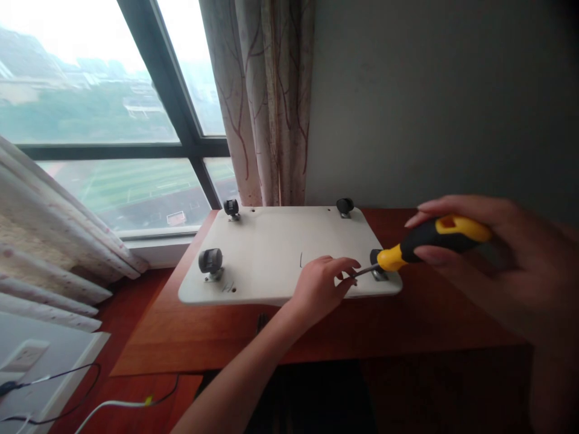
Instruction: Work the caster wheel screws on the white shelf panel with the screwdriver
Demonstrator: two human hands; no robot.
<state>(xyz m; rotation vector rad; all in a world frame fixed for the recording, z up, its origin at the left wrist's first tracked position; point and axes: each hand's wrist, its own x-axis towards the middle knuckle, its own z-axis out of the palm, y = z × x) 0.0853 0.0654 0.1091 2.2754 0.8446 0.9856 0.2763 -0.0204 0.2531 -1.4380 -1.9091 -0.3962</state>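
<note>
A yellow and black screwdriver (418,244) is in my right hand (511,259), its shaft pointing left and slightly down. My left hand (323,280) has thumb and fingers pinched together at the screwdriver's tip; anything small between them is hidden. Beneath that hand lies a white board (271,241) with rounded corners. Black casters stand on it at the back left (231,208), front left (210,262) and back right (345,207). Another caster (379,274), at the front right, is partly covered by the screwdriver.
The board rests on a reddish-brown wooden table (181,337). Curtains (271,108) and a window are behind and left, a grey wall (429,108) behind right. Cables (113,402) run at the lower left near a wall socket (27,355). Small dark items (261,322) lie at the board's front edge.
</note>
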